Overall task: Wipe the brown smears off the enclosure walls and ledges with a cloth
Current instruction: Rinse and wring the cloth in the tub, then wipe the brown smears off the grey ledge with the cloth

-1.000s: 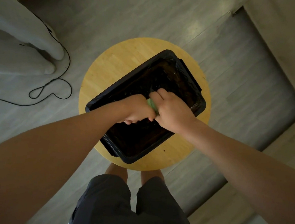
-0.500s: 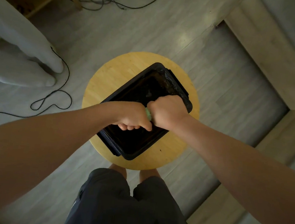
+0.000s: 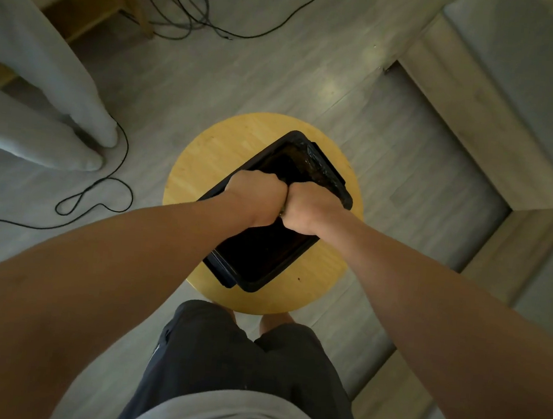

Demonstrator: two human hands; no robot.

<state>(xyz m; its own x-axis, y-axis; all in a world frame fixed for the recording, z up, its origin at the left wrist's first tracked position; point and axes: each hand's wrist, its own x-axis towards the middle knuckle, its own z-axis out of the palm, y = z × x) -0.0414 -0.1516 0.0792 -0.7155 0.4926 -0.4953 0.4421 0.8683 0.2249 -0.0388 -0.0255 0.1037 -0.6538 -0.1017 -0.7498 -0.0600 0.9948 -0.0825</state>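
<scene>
left hand (image 3: 256,197) fisted | right hand (image 3: 308,208) fisted | fists touching | arms extended

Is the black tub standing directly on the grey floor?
No, the black tub rests on top of the round wooden stool, which itself stands on the floor.

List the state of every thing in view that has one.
left hand, fisted, pressed against the right hand
right hand, fisted over the bin
cloth, bunched between both fists, nearly hidden
black bin, upright on the stool, open-topped, far wall smeared
wooden stool, upright, bearing the bin
cables, loose on the floor
</scene>
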